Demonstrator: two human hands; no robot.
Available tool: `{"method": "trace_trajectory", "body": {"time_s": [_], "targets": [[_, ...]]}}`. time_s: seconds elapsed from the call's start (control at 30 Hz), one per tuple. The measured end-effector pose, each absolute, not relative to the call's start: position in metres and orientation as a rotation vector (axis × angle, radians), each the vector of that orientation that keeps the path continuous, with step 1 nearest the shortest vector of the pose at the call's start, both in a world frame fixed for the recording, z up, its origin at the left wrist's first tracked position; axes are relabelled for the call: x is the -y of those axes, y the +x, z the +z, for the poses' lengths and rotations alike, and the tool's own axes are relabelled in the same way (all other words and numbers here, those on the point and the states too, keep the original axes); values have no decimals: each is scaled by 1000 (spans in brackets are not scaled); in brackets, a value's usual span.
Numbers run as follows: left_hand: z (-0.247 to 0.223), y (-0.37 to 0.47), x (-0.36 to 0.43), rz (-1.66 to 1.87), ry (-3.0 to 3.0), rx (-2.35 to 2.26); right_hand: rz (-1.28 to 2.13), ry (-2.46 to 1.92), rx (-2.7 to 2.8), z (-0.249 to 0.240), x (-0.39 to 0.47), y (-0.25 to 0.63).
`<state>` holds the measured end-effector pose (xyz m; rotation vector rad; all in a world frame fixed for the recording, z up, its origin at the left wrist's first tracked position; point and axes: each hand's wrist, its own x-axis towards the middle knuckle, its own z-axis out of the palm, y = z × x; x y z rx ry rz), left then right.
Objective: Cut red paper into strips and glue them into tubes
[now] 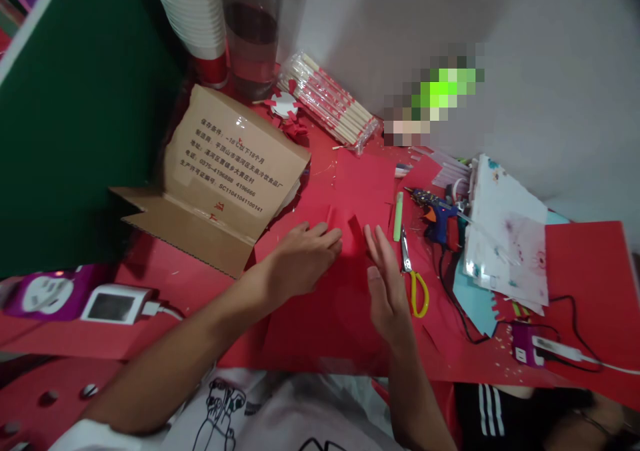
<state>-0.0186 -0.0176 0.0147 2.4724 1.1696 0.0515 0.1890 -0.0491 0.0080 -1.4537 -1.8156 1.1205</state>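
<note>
Currently, the left hand [313,256] is bending its fingers down over red paper [320,331], though I cannot tell whether it is gripping any of it. The right hand [387,291] is holding nothing visible, its fingers lying straight and loose beside a narrow dark red strip [357,232], which is sitting between the two hands. The red paper is lying beneath both hands, at the wearer's edge of the red surface [200,254]. Just beyond the right hand, yellow-handled scissors [419,294] are lying with their blades pointing away, and a light green stick [399,216] is resting near their tips. Farther right, a blue glue gun [442,227] is lying beside a floral-patterned white folder [505,237]. Past the left hand, a printed cardboard piece [225,164] is standing folded, while wrapped chopsticks [333,101] are lying farther back, near stacked paper cups [193,17].
</note>
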Motion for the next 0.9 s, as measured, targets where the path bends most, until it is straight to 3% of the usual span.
{"method": "trace_trajectory", "body": {"time_s": [0.7,0.9], "targets": [[21,-18,22,-33,2490,-1227,1016,-1513,1996,-6,46,197],[25,-18,21,-81,2449,-1222,838,-1499,2154,-8,45,191]]}}
